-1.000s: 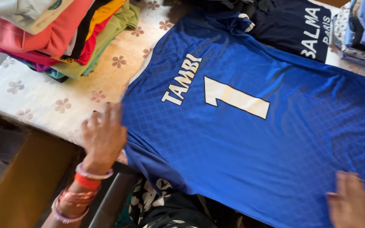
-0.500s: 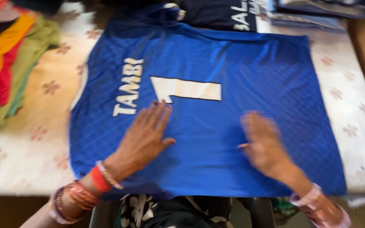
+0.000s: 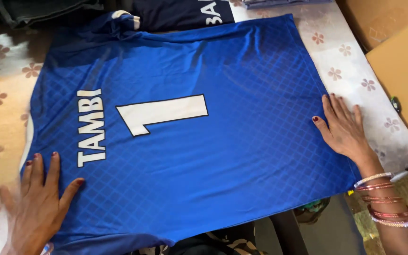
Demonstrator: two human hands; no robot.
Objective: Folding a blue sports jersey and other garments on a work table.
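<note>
Pressing flat with spread fingers, both hands, left (image 3: 38, 203) and right (image 3: 343, 130), rest on a diamond-textured blue jersey (image 3: 190, 137).

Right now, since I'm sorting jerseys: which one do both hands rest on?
The bright blue jersey spread flat, under the left hand and right hand; the dark navy jersey lies beyond, untouched.

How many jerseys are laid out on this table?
2: a blue jersey spread flat under both hands, and a dark jersey partly visible at the far edge. Others may be hidden.
</note>
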